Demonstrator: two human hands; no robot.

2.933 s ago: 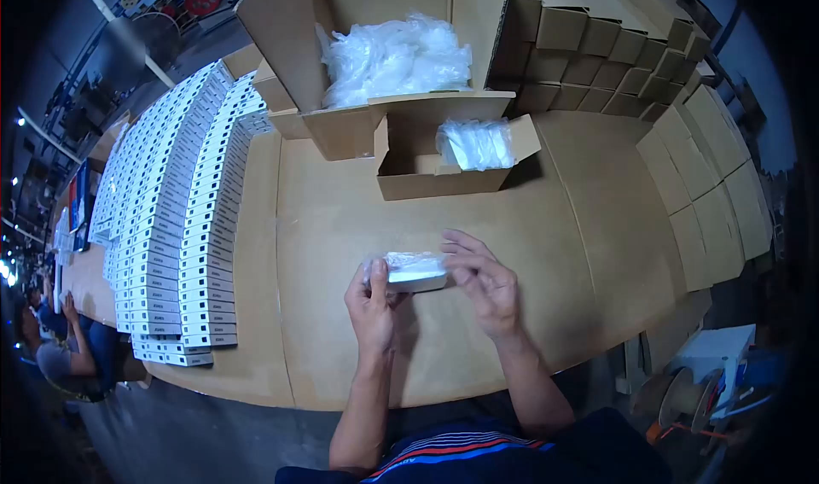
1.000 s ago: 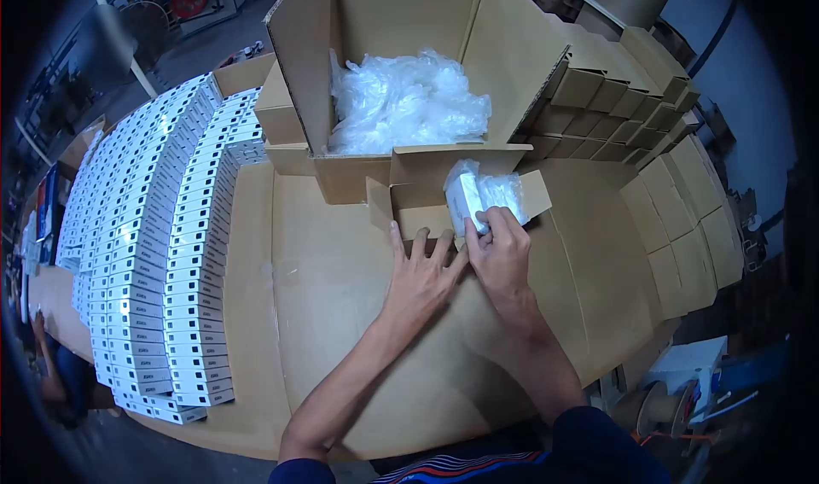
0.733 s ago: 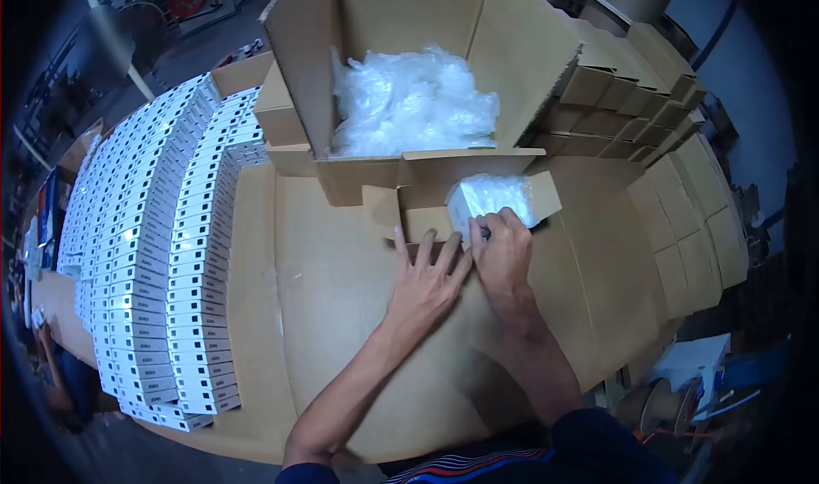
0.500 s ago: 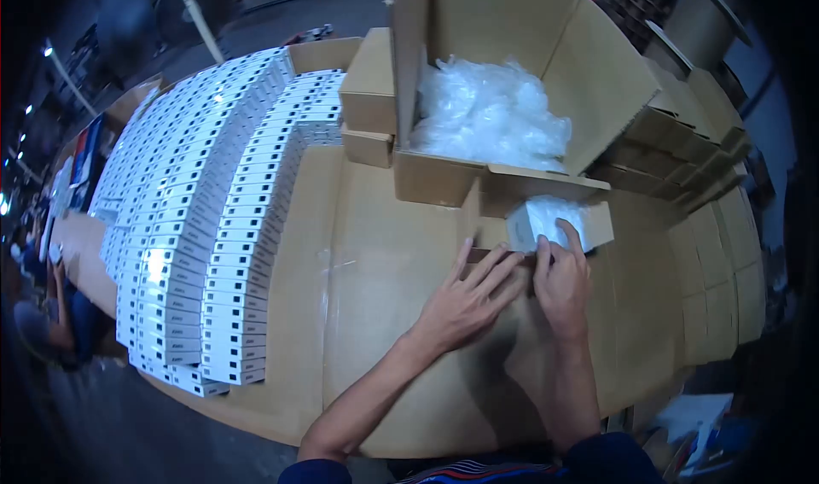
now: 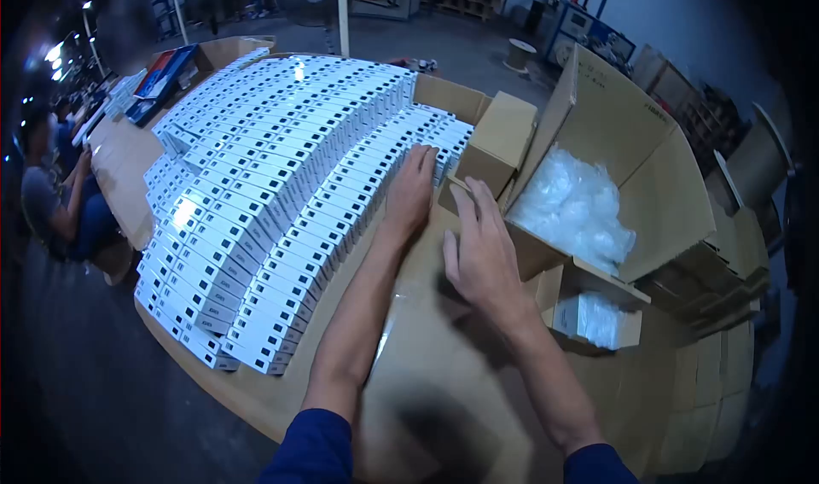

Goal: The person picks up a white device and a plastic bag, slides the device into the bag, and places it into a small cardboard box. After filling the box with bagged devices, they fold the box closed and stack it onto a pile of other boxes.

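Many small white boxes point(image 5: 281, 172) with dark square marks stand in long packed rows on the left. At the far end of the nearest row is my left hand point(image 5: 412, 189), its fingers bent together against the boxes; whatever they grip is hidden. My right hand point(image 5: 488, 258) hovers right of it with fingers stretched and thumb apart, holding nothing. Its fingertips are close to a closed brown carton point(image 5: 503, 130). Below and to the right, a small open carton point(image 5: 630, 329) holds a white box point(image 5: 566, 317) and clear plastic wrap point(image 5: 599, 320).
A large open carton point(image 5: 653, 207) full of crumpled clear plastic point(image 5: 580, 207) stands at the right. Flattened cartons point(image 5: 725, 381) are stacked beyond it. Another person point(image 5: 55, 181) sits at the far left, beside the cardboard-covered table point(image 5: 126, 177).
Both hands have left the small carton with the plastic wrap and moved left toward the white boxes. The view has turned left, showing more of the room.
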